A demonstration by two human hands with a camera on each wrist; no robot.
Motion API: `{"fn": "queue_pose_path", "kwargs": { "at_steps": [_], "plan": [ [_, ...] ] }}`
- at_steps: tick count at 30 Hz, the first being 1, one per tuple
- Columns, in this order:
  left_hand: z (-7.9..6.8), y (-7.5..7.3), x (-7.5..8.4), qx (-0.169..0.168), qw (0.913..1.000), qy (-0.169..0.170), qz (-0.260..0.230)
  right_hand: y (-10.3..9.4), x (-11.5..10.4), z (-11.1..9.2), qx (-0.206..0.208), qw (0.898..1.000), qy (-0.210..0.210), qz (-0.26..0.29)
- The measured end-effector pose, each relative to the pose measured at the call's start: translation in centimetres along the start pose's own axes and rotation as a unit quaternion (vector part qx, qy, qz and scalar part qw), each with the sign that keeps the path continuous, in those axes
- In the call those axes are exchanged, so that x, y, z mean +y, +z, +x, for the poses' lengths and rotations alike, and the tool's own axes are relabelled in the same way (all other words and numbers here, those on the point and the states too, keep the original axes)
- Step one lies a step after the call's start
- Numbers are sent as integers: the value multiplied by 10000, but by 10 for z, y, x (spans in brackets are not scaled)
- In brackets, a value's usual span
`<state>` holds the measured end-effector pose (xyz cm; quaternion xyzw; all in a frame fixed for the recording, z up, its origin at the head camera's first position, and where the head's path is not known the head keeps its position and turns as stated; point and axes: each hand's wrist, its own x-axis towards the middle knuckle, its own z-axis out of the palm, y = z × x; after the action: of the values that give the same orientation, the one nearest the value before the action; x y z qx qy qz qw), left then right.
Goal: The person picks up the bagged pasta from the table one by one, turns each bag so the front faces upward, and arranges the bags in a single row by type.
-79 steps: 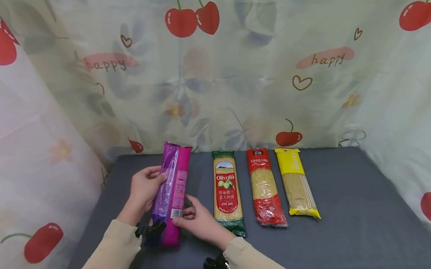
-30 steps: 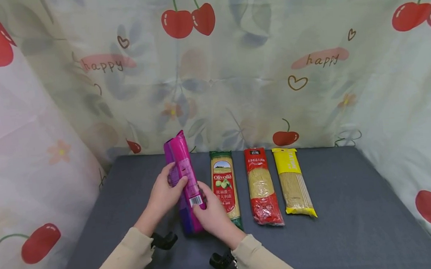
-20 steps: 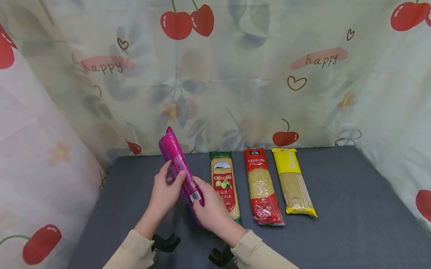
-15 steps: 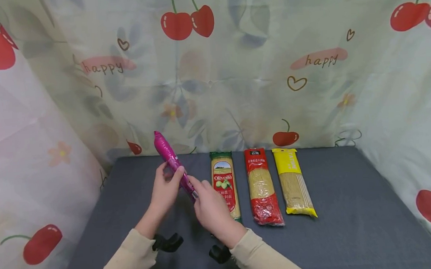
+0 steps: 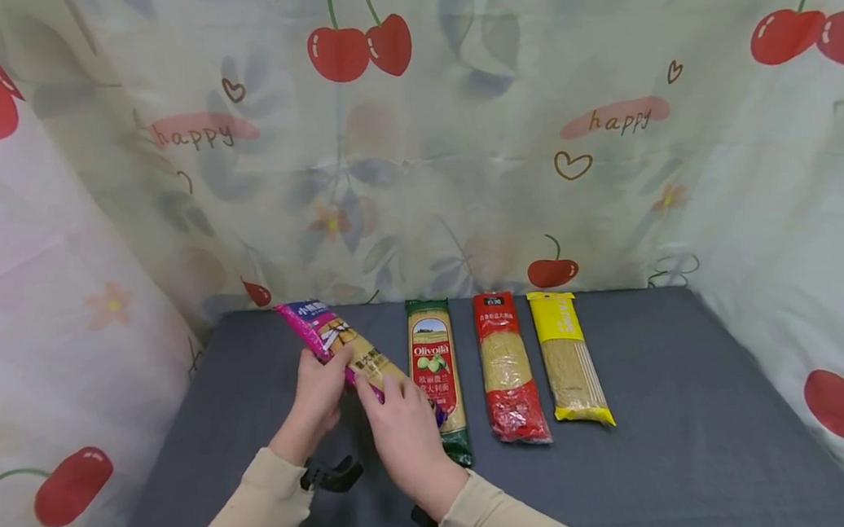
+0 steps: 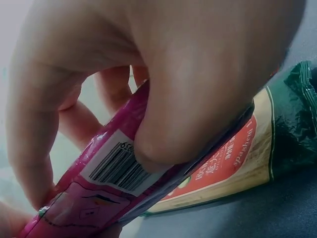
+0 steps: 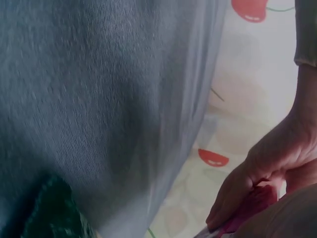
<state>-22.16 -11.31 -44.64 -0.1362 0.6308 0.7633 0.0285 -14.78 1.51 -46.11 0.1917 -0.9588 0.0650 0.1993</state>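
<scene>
A purple-pink spaghetti packet (image 5: 373, 363) is held aslant over the dark table, its printed front with yellow pasta turned up. My left hand (image 5: 319, 391) grips the packet's near long edge, thumb on the front. Farther down, my right hand (image 5: 408, 432) grips its lower part, which it largely hides. In the left wrist view a thumb presses by the barcode (image 6: 119, 166) on the pink side. The packet's lower end overlaps a green-ended Olivoilà spaghetti packet (image 5: 430, 332), lying on the table just right of my hands.
A red pasta packet (image 5: 512, 371) and a yellow-topped pasta packet (image 5: 570, 359) lie in a row to the right on the dark table cloth (image 5: 670, 442). A cherry-print curtain (image 5: 416, 174) encloses the back and sides.
The purple-pink packet has been turned over from its barcode side to its printed front. Its top has swung left and lowered; my right hand has moved over its lower part.
</scene>
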Motion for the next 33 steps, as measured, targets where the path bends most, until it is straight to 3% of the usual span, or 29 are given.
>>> {"fn": "queue_pose_path", "kwargs": {
  "at_steps": [8, 12, 15, 20, 27, 29, 33],
  "plan": [
    [1, 1, -1, 60, 10000, 39, -49, 3, -1, 0, -215, 9995, 180, 160],
    [1, 0, 0, 51, 9999, 85, -106, -1, 4, 1, -320, 9974, 285, 583],
    [1, -4, 2, 3, 9999, 99, -116, -5, 12, 2, -412, 9912, 410, 1191],
    [0, -9, 5, -8, 10000, 25, 3, -7, 30, 3, -851, 9653, 812, 2333],
    [0, -11, 6, -15, 10000, -12, 54, 0, 54, 1, -1195, 9352, 1039, 3167],
    [0, -11, 6, -50, 10000, -31, 58, 4, 60, -1, -1329, 9201, 1086, 3522],
    [-1, -13, 5, -139, 9999, -72, 70, 12, 70, -5, -1685, 8760, 1316, 4324]
  ]
}}
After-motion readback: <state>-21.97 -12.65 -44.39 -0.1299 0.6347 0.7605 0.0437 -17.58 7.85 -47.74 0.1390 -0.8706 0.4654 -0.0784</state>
